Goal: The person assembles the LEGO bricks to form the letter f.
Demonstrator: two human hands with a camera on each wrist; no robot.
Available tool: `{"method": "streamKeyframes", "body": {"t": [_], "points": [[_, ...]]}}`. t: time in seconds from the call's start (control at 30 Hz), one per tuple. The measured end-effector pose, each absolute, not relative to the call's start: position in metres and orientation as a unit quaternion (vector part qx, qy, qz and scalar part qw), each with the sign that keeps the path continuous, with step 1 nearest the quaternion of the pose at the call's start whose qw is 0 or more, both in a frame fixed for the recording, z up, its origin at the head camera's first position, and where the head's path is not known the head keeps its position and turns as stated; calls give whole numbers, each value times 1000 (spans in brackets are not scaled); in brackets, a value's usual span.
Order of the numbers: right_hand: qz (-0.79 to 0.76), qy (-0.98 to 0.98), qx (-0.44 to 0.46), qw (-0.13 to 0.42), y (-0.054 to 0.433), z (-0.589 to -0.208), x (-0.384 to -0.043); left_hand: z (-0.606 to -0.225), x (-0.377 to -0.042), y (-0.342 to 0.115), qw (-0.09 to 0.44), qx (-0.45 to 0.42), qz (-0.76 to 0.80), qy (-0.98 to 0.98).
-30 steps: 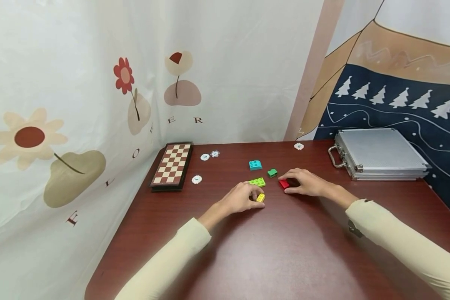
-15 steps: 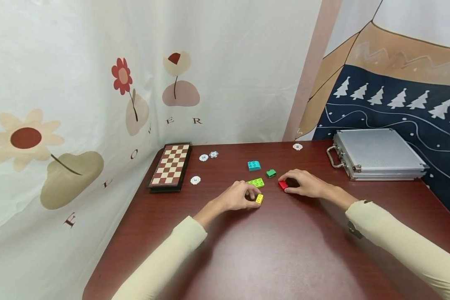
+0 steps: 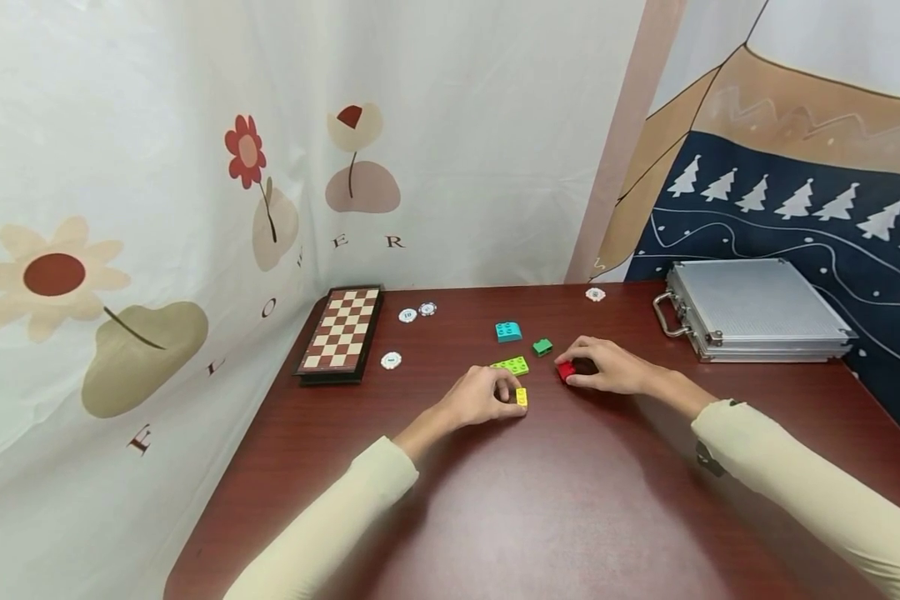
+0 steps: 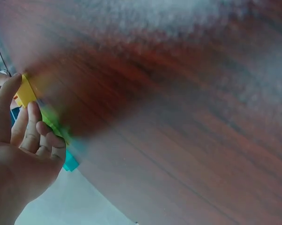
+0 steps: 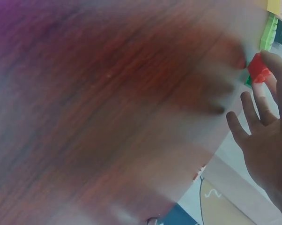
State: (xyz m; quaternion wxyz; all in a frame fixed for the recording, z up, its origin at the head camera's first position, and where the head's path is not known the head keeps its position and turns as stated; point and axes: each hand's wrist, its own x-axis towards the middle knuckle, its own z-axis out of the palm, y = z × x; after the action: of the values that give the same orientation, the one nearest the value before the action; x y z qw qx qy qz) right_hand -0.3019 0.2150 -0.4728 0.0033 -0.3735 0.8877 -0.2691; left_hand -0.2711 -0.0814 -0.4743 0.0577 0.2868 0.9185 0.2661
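In the head view my left hand (image 3: pixel 480 396) pinches a small yellow toy brick (image 3: pixel 521 397) between thumb and fingers, low over the table. My right hand (image 3: pixel 607 367) holds a red toy brick (image 3: pixel 566 371) by its ends in the same way. The left wrist view shows the yellow brick (image 4: pixel 26 91) at the fingertips; the right wrist view shows the red brick (image 5: pixel 259 69) between thumb and index finger. A lime-green brick (image 3: pixel 515 366) lies just beyond the left hand, partly covered by it. Behind are a small green brick (image 3: pixel 542 347) and a turquoise brick (image 3: pixel 507 332).
On the dark red-brown table (image 3: pixel 555 500), a chessboard box (image 3: pixel 341 333) lies at the left. Poker chips (image 3: pixel 391 361) are scattered near it, and another chip (image 3: pixel 596 294) lies at the back edge. A silver case (image 3: pixel 757 304) stands at the back right.
The yellow brick has turned slightly in my left fingers, and the red brick has tilted a little in my right. Both hands stay nearly in place.
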Motion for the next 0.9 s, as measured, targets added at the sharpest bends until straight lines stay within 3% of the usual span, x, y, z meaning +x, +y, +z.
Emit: {"method": "streamKeyframes", "body": {"t": [0.9], "points": [[-279,893,-351,22,212,-475,-299,-481,-268,-80,68,250,297,919]]}}
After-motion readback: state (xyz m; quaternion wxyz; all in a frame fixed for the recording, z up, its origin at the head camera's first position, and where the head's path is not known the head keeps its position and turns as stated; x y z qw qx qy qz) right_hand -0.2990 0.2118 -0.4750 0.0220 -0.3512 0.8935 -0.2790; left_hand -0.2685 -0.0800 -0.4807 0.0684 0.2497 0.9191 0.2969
